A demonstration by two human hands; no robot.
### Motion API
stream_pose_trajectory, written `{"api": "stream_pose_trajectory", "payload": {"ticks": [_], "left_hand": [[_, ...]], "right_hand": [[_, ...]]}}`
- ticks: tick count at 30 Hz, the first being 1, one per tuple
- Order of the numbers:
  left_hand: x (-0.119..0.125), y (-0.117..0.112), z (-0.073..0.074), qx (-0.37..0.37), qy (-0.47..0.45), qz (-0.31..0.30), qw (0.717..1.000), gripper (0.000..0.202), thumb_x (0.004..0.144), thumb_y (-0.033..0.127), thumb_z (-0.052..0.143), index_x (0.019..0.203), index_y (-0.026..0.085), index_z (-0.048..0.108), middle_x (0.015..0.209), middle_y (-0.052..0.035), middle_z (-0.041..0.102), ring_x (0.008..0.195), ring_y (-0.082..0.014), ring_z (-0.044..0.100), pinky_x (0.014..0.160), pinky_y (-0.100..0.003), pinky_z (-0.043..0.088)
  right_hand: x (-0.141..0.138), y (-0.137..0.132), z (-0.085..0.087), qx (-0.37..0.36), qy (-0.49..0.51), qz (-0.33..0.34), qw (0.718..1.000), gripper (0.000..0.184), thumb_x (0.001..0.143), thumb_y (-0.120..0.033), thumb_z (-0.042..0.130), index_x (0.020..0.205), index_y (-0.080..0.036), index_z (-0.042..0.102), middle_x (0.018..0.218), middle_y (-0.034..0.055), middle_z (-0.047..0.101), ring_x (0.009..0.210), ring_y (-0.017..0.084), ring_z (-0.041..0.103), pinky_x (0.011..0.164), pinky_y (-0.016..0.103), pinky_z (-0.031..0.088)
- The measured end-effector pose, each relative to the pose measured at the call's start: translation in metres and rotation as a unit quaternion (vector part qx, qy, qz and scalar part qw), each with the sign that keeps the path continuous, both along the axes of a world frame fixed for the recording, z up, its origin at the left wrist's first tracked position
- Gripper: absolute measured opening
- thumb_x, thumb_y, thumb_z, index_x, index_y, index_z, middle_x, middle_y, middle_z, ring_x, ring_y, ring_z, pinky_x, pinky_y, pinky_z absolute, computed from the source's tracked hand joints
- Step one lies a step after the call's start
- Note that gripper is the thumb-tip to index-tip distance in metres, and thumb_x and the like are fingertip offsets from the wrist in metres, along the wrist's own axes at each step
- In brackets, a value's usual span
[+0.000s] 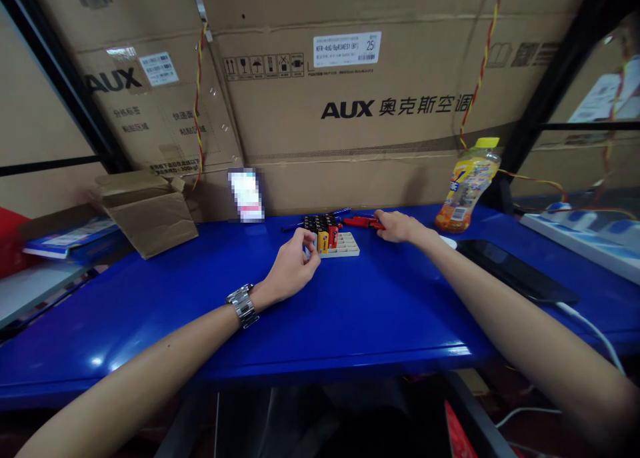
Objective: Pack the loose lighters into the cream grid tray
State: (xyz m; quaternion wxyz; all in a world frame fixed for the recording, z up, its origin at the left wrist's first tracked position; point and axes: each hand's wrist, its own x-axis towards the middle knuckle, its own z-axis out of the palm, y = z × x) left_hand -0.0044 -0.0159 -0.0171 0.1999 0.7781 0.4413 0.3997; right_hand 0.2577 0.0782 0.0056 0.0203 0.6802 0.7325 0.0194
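Note:
A cream tray with a grid of slots [347, 246] lies on the blue table. Upright batteries stand in it: several black ones [314, 223], a yellow one [323, 243] and a red one [333, 237]. My left hand [294, 265], with a metal watch at its wrist, is at the tray's left end. Its fingers are curled in a pinch, and what they hold, if anything, is hidden. Behind the tray on the right, my right hand [399, 226] has its fingers on the end of a red tool [361, 222], whose kind I cannot make out.
A propped phone with a blurred screen [247, 195] and an open carton [147, 211] stand at the back left. Toward the right are a drink bottle [467, 188], a dark phone [515, 268] on a white cable, and a power strip [590, 245]. Large cardboard boxes [350, 145] back the table.

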Motion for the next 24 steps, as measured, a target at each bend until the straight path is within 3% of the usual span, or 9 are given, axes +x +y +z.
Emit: {"api": "stream_pose_trajectory", "payload": {"ticks": [3, 7, 10, 13, 15, 20, 24], "left_hand": [[0.000, 0.000, 0.000, 0.001, 0.002, 0.001, 1.000, 0.019, 0.080, 0.017, 0.050, 0.097, 0.019, 0.042, 0.085, 0.0001, 0.056, 0.049, -0.0060, 0.045, 0.052, -0.024, 0.037], [0.001, 0.000, 0.001, 0.001, 0.004, 0.001, 1.000, 0.018, 0.081, 0.018, 0.050, 0.097, 0.019, 0.042, 0.086, -0.0001, 0.057, 0.049, -0.0060, 0.045, 0.051, -0.024, 0.037], [0.001, -0.001, 0.001, -0.001, -0.001, -0.001, 1.000, 0.014, 0.085, 0.022, 0.048, 0.097, 0.019, 0.043, 0.086, -0.0009, 0.057, 0.047, -0.0054, 0.044, 0.050, -0.024, 0.037], [0.000, -0.001, 0.001, -0.004, -0.009, -0.001, 1.000, 0.012, 0.090, 0.029, 0.045, 0.096, 0.019, 0.044, 0.089, -0.0028, 0.058, 0.048, -0.0060, 0.045, 0.050, -0.025, 0.037], [0.000, -0.002, 0.001, -0.001, -0.012, -0.004, 1.000, 0.016, 0.092, 0.034, 0.043, 0.096, 0.019, 0.046, 0.089, -0.0030, 0.059, 0.050, -0.0070, 0.047, 0.051, -0.025, 0.038], [0.000, -0.002, 0.003, 0.005, -0.014, -0.005, 1.000, 0.028, 0.095, 0.042, 0.038, 0.101, 0.018, 0.049, 0.086, -0.0039, 0.062, 0.058, -0.0109, 0.054, 0.056, -0.026, 0.042], [0.000, -0.001, 0.002, 0.032, -0.016, -0.013, 0.999, 0.031, 0.096, 0.043, 0.039, 0.107, 0.017, 0.050, 0.090, -0.0067, 0.065, 0.068, -0.0151, 0.059, 0.065, -0.029, 0.045]], "right_hand": [[-0.003, -0.004, 0.004, 0.003, -0.007, 0.002, 1.000, 0.039, 0.080, -0.025, 0.056, 0.117, -0.014, 0.056, 0.110, 0.0210, 0.064, 0.098, 0.034, 0.062, 0.069, 0.041, 0.047], [-0.002, -0.005, 0.011, 0.024, 0.038, 0.003, 0.999, 0.037, 0.071, -0.037, 0.068, 0.100, -0.015, 0.065, 0.097, 0.0188, 0.066, 0.084, 0.032, 0.064, 0.063, 0.039, 0.046], [-0.006, -0.007, 0.015, 0.118, 0.113, 0.088, 0.983, 0.025, 0.073, -0.034, 0.064, 0.091, -0.016, 0.067, 0.088, 0.0142, 0.066, 0.079, 0.026, 0.062, 0.066, 0.037, 0.045], [-0.016, -0.012, 0.016, 0.219, 0.223, 0.215, 0.925, 0.022, 0.075, -0.028, 0.061, 0.093, -0.016, 0.066, 0.086, 0.0093, 0.066, 0.075, 0.021, 0.059, 0.069, 0.034, 0.045], [-0.027, -0.017, 0.015, 0.230, 0.319, 0.259, 0.882, 0.026, 0.073, -0.030, 0.065, 0.095, -0.016, 0.064, 0.080, 0.0052, 0.064, 0.065, 0.016, 0.056, 0.063, 0.031, 0.045], [-0.056, -0.038, 0.010, 0.139, 0.492, 0.326, 0.796, 0.034, 0.069, -0.035, 0.073, 0.093, -0.016, 0.057, 0.067, -0.0015, 0.058, 0.054, 0.010, 0.052, 0.051, 0.025, 0.042], [-0.075, -0.053, 0.006, 0.043, 0.546, 0.366, 0.753, 0.029, 0.070, -0.032, 0.073, 0.088, -0.017, 0.057, 0.067, -0.0008, 0.062, 0.057, 0.012, 0.059, 0.052, 0.024, 0.046]]}}
